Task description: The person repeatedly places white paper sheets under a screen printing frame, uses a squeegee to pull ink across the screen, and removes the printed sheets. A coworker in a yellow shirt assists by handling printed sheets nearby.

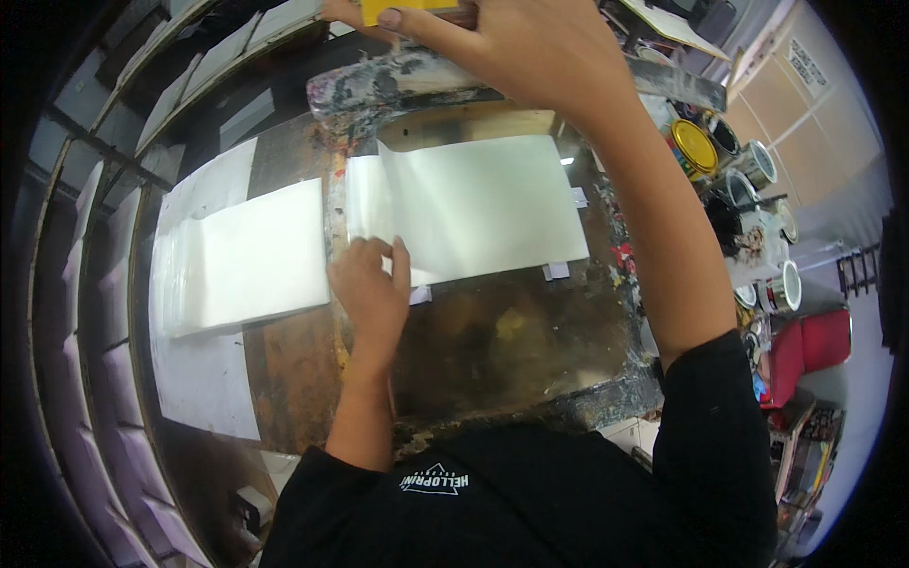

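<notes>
My left hand (367, 292) is at the near left edge of a white sheet (483, 204), fingers curled, thumb and fingertips closed on its edge. The sheet lies on a dark, glossy board (502, 350) and rises in a soft wave near its left end. My right arm reaches far forward, over the right side of the board. My right hand (530, 47) is raised at the top edge, partly cut off, its thumb pointing left along something yellow (407, 11) and brown that I cannot make out. To the left sits a stack of white sheets (260, 256).
A paint-stained wooden bar (417, 83) crosses behind the board. Small white tabs (556, 272) show at the sheet's edges. Paint cans (693, 147) crowd the right side, with a red chair (805, 350) nearer. Racks holding white sheets (123, 284) line the left. Beyond the bar, fingers (343, 13) show.
</notes>
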Tool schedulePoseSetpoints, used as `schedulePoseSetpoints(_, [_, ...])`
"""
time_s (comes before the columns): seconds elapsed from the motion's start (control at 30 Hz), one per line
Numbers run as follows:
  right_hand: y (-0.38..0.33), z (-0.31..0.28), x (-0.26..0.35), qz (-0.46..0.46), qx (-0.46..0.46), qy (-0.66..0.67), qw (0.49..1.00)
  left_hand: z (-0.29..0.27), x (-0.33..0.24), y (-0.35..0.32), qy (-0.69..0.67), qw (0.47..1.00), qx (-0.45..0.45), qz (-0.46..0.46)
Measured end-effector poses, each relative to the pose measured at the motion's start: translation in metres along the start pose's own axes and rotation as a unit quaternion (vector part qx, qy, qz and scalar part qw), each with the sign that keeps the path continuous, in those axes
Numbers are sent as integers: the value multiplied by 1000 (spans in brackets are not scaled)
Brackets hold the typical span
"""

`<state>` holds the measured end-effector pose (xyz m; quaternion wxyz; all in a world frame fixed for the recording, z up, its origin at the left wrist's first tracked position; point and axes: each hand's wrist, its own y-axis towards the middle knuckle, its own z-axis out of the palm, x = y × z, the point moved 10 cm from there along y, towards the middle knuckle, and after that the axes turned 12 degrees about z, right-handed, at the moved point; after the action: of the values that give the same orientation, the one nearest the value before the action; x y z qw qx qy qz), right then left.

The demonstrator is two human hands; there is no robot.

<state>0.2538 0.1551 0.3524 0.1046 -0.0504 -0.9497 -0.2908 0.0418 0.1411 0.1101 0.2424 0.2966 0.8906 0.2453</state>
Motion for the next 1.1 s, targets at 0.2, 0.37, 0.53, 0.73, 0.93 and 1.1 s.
schedulePoseSetpoints(0.2, [3,-3,1,-14,4,-31,999,-35,76,46,-84,992,-64,-74])
schedulePoseSetpoints(0.37, [-3,1,12,-36,9,-46,998,-103,167,14,173,969,-125,-122])
schedulePoseSetpoints(0.53, [1,-5,-8,-13,-9,-26,1000,18,-4,16,-226,971,66,-47])
schedulePoseSetpoints(0.73, [7,-9,5,-9,55,8,998,158,-159,-10,-130,967,131,177])
schedulePoseSetpoints(0.93, [15,-6,-4,20,54,-3,998,195,-190,15,-76,955,264,113])
schedulePoseSetpoints(1.1, [21,-13,-2,47,64,-25,996,190,-191,13,-61,950,275,132])
